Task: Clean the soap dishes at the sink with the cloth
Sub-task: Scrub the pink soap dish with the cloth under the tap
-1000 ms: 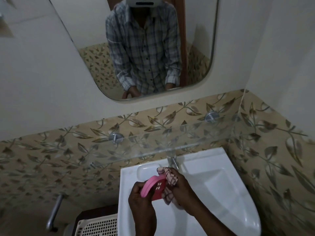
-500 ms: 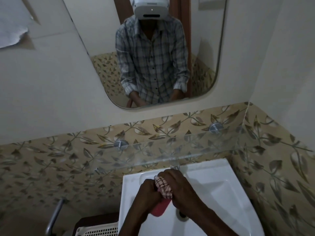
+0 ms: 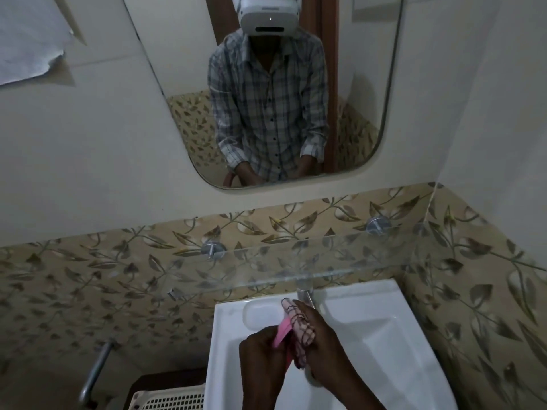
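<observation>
Over the white sink (image 3: 370, 329), my left hand (image 3: 263, 356) grips a pink soap dish (image 3: 282, 331) held on edge. My right hand (image 3: 322, 347) presses a pink checked cloth (image 3: 300, 327) against the dish's right side. The two hands are close together, and the dish's lower part is hidden between them. A moulded soap recess (image 3: 260, 313) lies in the sink's back left corner.
The tap (image 3: 306, 294) stands just behind the hands under a glass shelf (image 3: 296, 261) on two metal pegs. A mirror (image 3: 266, 84) hangs above. A cream slatted basket (image 3: 171, 399) and a metal pipe (image 3: 94, 371) sit left of the sink. A tiled wall closes in on the right.
The view has tilted up, showing more mirror. The cloth has shifted from covering the dish's top to its right side, and the dish's pink edge shows again.
</observation>
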`<move>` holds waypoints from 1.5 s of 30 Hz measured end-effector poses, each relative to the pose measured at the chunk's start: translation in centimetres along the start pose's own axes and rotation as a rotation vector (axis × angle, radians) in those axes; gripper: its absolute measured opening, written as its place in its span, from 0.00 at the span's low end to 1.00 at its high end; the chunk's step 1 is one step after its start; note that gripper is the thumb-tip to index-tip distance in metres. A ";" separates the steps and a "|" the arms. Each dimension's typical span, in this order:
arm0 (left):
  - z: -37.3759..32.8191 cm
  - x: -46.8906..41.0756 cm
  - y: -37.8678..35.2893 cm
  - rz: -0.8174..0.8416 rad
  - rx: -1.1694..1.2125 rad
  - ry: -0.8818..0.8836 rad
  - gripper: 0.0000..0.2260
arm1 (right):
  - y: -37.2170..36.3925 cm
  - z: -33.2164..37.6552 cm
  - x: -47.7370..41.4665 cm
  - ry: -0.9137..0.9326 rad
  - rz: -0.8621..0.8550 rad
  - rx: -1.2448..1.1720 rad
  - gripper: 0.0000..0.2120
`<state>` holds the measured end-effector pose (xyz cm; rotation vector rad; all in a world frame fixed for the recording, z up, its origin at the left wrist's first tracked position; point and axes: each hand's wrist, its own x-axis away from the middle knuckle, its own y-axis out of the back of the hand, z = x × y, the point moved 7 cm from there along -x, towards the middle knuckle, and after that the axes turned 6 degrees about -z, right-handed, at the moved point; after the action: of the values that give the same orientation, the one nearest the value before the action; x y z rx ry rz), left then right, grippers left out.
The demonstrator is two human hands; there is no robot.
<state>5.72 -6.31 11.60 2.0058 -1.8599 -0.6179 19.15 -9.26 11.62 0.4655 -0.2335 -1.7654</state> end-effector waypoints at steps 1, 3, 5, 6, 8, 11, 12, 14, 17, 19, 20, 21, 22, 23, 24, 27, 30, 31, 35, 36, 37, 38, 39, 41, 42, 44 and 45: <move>0.2 0.2 0.2 -0.005 0.034 0.024 0.10 | -0.1 0.8 0.0 0.056 0.008 0.065 0.25; 0.3 0.4 0.1 0.002 0.079 0.041 0.08 | -0.6 1.9 0.3 0.211 -0.039 0.277 0.23; 0.5 0.6 0.0 0.016 0.189 0.105 0.05 | -0.8 2.2 0.6 0.303 -0.050 0.335 0.23; 0.3 0.6 0.2 0.001 0.223 0.099 0.07 | -0.5 1.5 0.4 0.197 -0.062 0.237 0.20; 0.4 0.6 0.8 -0.068 0.339 0.126 0.09 | -0.4 -0.1 0.2 0.037 -0.036 0.175 0.13; 0.4 0.3 0.6 -0.077 0.415 0.151 0.06 | -0.1 -1.0 0.4 -0.121 -0.021 -0.017 0.15; 0.3 0.2 0.4 -0.030 0.376 0.137 0.04 | 0.2 -0.7 0.2 -0.111 -0.021 -0.040 0.15; -0.4 -0.6 0.2 0.105 0.245 0.081 0.05 | 1.6 0.0 -0.8 -0.068 -0.058 0.066 0.19; -1.3 -1.7 -0.5 0.304 -0.051 0.017 0.05 | 2.8 1.0 -1.6 0.013 0.003 0.149 0.21; -2.0 -1.7 -1.3 0.360 -0.070 0.028 0.06 | 2.6 1.9 -1.3 0.103 0.035 0.215 0.21; -2.2 -1.5 -1.7 0.366 -0.042 0.057 0.08 | 2.0 2.1 -1.0 0.130 0.028 0.257 0.23; -1.9 -1.4 -2.0 0.350 -0.012 0.082 0.08 | 1.3 1.9 -0.7 0.127 0.011 0.285 0.25; -1.5 -1.4 -1.9 0.315 0.010 0.085 0.10 | 0.4 1.8 -0.4 0.127 0.000 0.308 0.24; -1.3 -1.3 -1.7 0.276 0.014 0.064 0.11 | -0.3 1.8 0.0 0.153 -0.003 0.330 0.23; -1.2 -1.1 -1.3 0.250 0.041 0.046 0.11 | -0.6 1.4 0.1 0.194 -0.011 0.353 0.24; -1.1 -0.3 -1.3 0.214 0.189 0.026 0.09 | 0.8 -2.0 0.2 0.042 -0.017 0.286 0.27; -0.7 0.4 -1.3 0.157 0.234 0.038 0.06 | 0.3 -0.7 1.1 0.160 -0.101 0.353 0.26; -0.4 0.4 -1.3 0.143 0.224 0.031 0.06 | -0.3 0.4 1.5 0.260 -0.114 0.355 0.23; 0.3 0.1 -0.6 0.079 0.237 0.012 0.13 | 1.1 0.0 0.4 0.193 -0.177 0.090 0.25; 0.4 0.4 -0.3 0.070 0.255 0.026 0.13 | 1.2 -0.5 0.5 0.154 -0.198 0.077 0.27; 0.3 0.6 -0.4 0.079 0.285 0.041 0.10 | 0.7 -0.4 0.6 0.182 -0.191 0.137 0.27; 0.2 0.8 -0.6 0.093 0.311 0.059 0.08 | -0.1 0.3 0.9 0.274 -0.177 0.235 0.26; 0.4 0.9 -0.9 0.104 0.325 0.075 0.07 | -1.1 0.8 1.5 0.381 -0.168 0.343 0.26; 0.6 1.2 -0.9 0.073 0.379 0.098 0.07 | -1.7 0.2 1.1 0.363 -0.135 0.363 0.28; 0.6 1.3 -0.8 0.046 0.428 0.112 0.07 | -0.7 -0.4 0.5 0.192 -0.157 0.239 0.25; 0.9 1.3 -0.5 -0.037 0.489 0.145 0.09 | 0.5 -2.9 0.3 -0.335 -0.213 -0.179 0.14; 1.1 1.1 -0.3 -0.079 0.501 0.161 0.09 | -0.1 -4.3 0.6 -0.561 -0.211 -0.390 0.16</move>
<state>5.49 -7.36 10.36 2.3556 -1.9838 0.0051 20.80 -9.45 7.57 -0.3053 -0.2279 -2.0617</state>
